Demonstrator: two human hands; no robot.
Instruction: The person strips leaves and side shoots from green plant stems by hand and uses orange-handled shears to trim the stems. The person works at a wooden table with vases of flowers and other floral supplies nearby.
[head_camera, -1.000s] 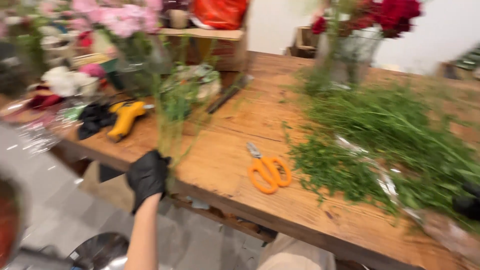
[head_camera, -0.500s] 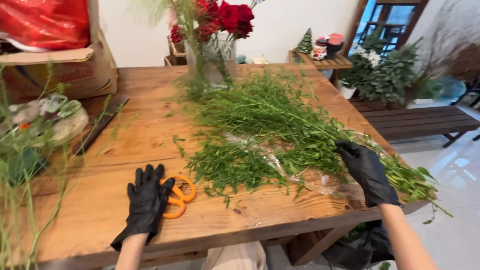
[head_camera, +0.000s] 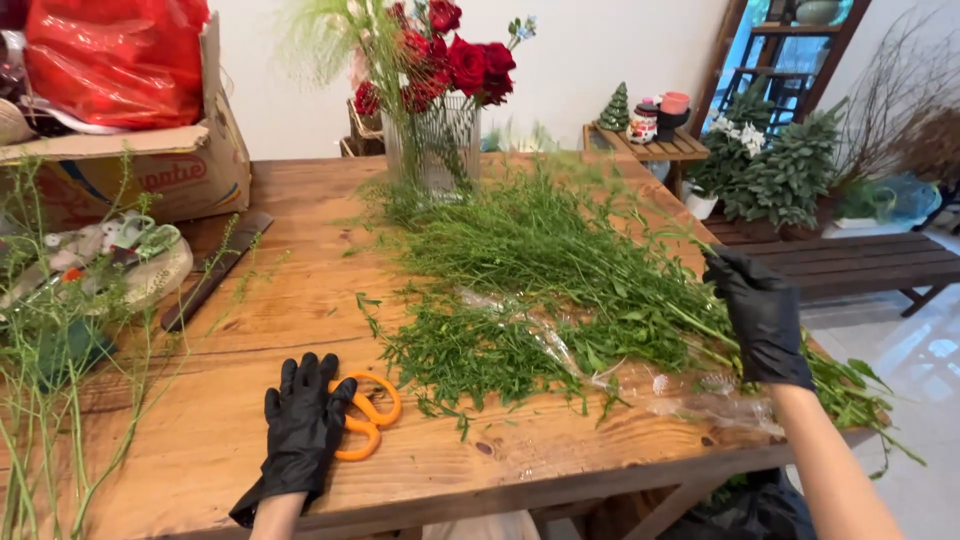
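Head view only. Change since half a second ago: right hand (head_camera: 762, 318) has lifted off the greenery (head_camera: 560, 270) and now rises near the counter's (head_camera: 300, 250) right edge, its grip pinched on a thin green stem (head_camera: 690, 245) drawn from the pile. Left hand (head_camera: 300, 425) has stayed flat, fingers spread, grip empty, resting on the orange scissors (head_camera: 368, 415) near the front edge. Judgement: one stem is being separated while the cutter is kept at hand. Greenery and clear wrap (head_camera: 640, 380) overhang the right front corner. Open wood lies between the scissors and the cardboard box (head_camera: 140, 175); the glass vase (head_camera: 435, 140) of red roses (head_camera: 470, 60) stands at the back.
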